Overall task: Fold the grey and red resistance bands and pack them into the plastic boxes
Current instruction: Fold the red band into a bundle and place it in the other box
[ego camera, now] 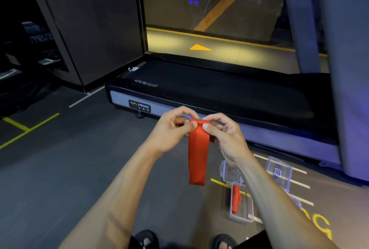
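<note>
Red band (197, 154) hangs — pinched by both hands (171, 128).

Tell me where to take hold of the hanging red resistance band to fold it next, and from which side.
Grip the long red rubber resistance band at its free bottom end, coming from below. Both the left hand and right hand pinch its top fold, so the rest hangs straight and flat, leaving the lower edge unobstructed. One hand would probably have to let go to lift that end up.
</note>
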Motion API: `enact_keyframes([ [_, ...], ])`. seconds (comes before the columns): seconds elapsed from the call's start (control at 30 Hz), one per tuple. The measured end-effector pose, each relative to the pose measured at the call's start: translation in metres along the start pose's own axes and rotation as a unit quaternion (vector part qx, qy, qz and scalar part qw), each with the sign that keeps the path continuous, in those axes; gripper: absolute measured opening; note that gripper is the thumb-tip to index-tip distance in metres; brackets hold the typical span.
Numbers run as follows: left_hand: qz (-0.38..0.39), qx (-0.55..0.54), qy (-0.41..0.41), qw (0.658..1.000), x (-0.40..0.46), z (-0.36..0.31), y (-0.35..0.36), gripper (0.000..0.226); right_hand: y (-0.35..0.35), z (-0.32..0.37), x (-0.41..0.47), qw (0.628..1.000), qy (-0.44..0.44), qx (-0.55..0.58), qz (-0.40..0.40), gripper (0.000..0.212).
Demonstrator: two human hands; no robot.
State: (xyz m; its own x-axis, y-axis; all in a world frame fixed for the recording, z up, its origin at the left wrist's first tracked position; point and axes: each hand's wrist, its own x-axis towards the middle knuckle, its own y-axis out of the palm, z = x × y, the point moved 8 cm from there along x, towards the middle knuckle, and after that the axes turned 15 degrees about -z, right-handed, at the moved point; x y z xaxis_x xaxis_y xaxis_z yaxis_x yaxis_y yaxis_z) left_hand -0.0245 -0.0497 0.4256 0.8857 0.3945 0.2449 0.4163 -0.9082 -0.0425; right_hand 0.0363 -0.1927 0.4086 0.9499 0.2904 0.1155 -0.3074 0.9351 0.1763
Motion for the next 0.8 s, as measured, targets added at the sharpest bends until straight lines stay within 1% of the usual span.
enact_keyframes([
  [0.13, -0.004, -0.015, -0.031, 0.999, -0.001, 0.003, 0.001, 0.023, 0.002, -0.006, 0.001, 1.000, 0.023, 0.014, 0.003, 0.021],
  [0.2, 0.003, -0.012, -0.036, 0.999, -0.002, 0.004, 0.002, 0.020, 0.002, -0.007, 0.001, 0.999, 0.030, 0.017, -0.002, 0.023],
  [0.33, 0.008, 0.015, -0.010, 1.000, -0.002, 0.004, 0.000, 0.008, 0.002, -0.009, 0.000, 0.999, 0.037, 0.015, -0.008, 0.025],
  [0.47, 0.023, 0.072, 0.034, 0.997, -0.002, 0.003, -0.002, 0.011, 0.003, -0.010, -0.001, 0.999, 0.032, -0.012, 0.015, 0.025],
  [0.57, 0.027, 0.097, 0.063, 0.993, -0.003, -0.001, -0.002, 0.013, 0.003, -0.011, -0.002, 0.999, 0.033, -0.029, 0.032, 0.015],
  [0.67, 0.031, 0.105, 0.078, 0.991, -0.003, -0.001, -0.002, 0.014, 0.002, -0.010, 0.000, 0.996, 0.001, -0.079, 0.031, 0.013],
  [0.8, 0.012, 0.089, 0.047, 0.995, 0.001, 0.010, -0.004, 0.016, -0.002, -0.006, 0.004, 0.991, -0.060, -0.119, 0.020, 0.008],
])
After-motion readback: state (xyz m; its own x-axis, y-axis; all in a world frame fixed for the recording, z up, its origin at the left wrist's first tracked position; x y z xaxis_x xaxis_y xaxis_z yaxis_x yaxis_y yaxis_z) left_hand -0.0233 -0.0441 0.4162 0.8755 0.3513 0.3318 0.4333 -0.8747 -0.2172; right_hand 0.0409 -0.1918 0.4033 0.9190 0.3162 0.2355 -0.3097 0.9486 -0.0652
